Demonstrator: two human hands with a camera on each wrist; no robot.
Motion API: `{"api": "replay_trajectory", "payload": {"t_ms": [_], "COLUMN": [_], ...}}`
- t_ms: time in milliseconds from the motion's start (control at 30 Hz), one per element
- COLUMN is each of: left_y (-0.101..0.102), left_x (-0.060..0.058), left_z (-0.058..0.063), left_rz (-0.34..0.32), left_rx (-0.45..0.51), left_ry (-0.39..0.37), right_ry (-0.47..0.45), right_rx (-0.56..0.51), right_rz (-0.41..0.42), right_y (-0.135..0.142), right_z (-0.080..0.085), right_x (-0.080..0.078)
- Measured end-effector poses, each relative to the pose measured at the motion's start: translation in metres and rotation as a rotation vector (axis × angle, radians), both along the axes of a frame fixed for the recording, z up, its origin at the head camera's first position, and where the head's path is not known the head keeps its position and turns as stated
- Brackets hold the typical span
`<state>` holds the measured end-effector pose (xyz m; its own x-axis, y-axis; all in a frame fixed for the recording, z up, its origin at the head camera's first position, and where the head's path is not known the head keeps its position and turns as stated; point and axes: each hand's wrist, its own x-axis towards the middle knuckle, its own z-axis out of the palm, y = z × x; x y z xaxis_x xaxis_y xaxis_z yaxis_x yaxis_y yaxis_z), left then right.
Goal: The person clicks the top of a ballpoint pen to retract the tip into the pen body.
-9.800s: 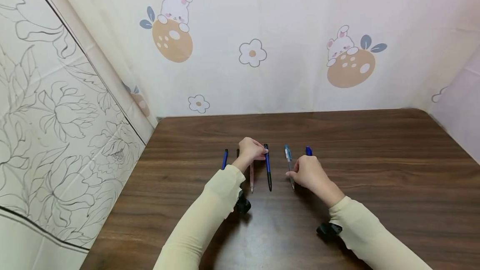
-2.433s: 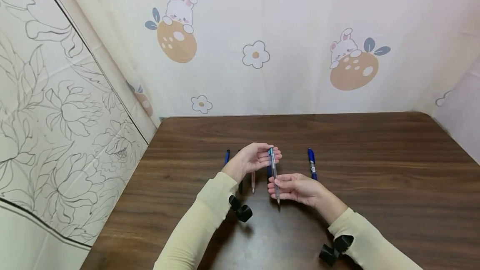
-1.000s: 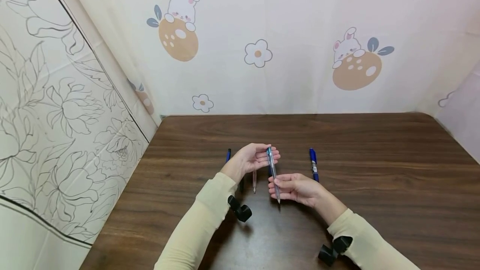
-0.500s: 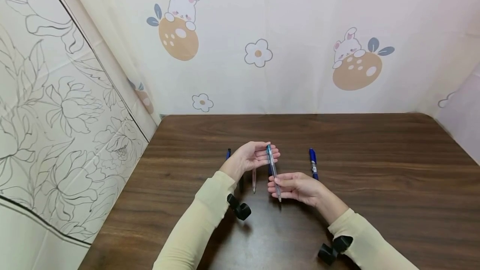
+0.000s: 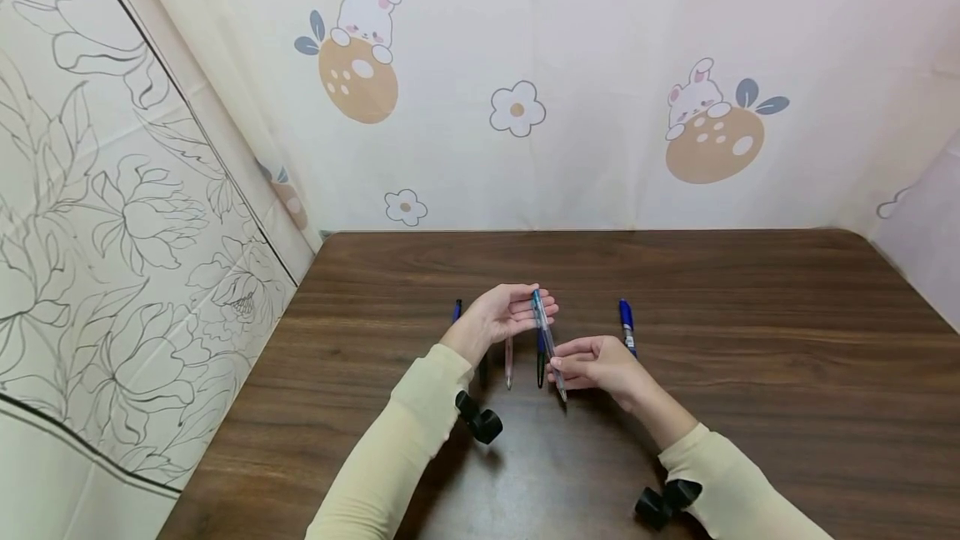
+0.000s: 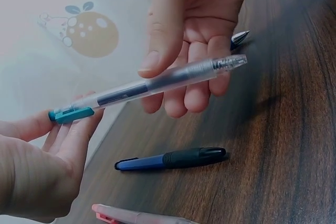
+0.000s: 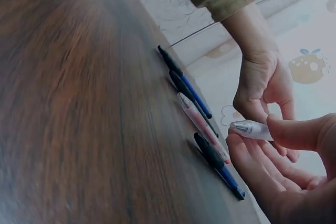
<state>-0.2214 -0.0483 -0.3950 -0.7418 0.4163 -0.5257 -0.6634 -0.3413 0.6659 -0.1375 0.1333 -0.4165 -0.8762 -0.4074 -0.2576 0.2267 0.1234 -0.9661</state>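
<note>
A clear gel pen with a teal clip (image 5: pixel 545 336) is raised above the table between both hands. My left hand (image 5: pixel 501 315) pinches its teal end, thumb against the fingers. Near the tip, my right hand (image 5: pixel 603 367) holds the barrel between thumb and fingers. The left wrist view shows the pen (image 6: pixel 123 94) slanting across from one hand to the other, its dark refill visible inside. Below it on the table lies a blue pen with a black grip (image 6: pixel 173 161). In the right wrist view only the pen's pale tip end (image 7: pixel 254 129) shows past the right thumb.
A pink pen (image 5: pixel 509 365) lies left of the blue-and-black one. Farther left are a dark pen (image 7: pixel 181 83) and another blue pen (image 5: pixel 457 311), partly hidden by the left hand. A blue pen with a white label (image 5: pixel 627 327) lies beyond the right hand on the wooden table (image 5: pixel 750 357).
Since the oldest frame, the teal-clip pen has been lifted off the table and moved left into both hands. Over the last half second the right hand and the tip shifted slightly right.
</note>
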Motion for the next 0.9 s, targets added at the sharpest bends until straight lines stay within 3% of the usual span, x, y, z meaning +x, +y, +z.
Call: {"api": "replay_trajectory", "payload": {"t_ms": [233, 633, 900], "left_y": [0.001, 0.003, 0.003], "left_x": [0.004, 0.002, 0.004], "left_z": [0.003, -0.001, -0.004], "left_rz": [0.038, 0.050, 0.014], "left_rx": [-0.013, -0.002, -0.050], "left_ry": [0.010, 0.019, 0.112], "right_ry": [0.105, 0.164, 0.165], "right_rx": [0.154, 0.204, 0.217], "right_rz": [-0.075, -0.097, -0.124], "right_y": [-0.006, -0.010, -0.011], "right_z": [0.004, 0.009, 0.007], "right_x": [0.003, 0.006, 0.004]}}
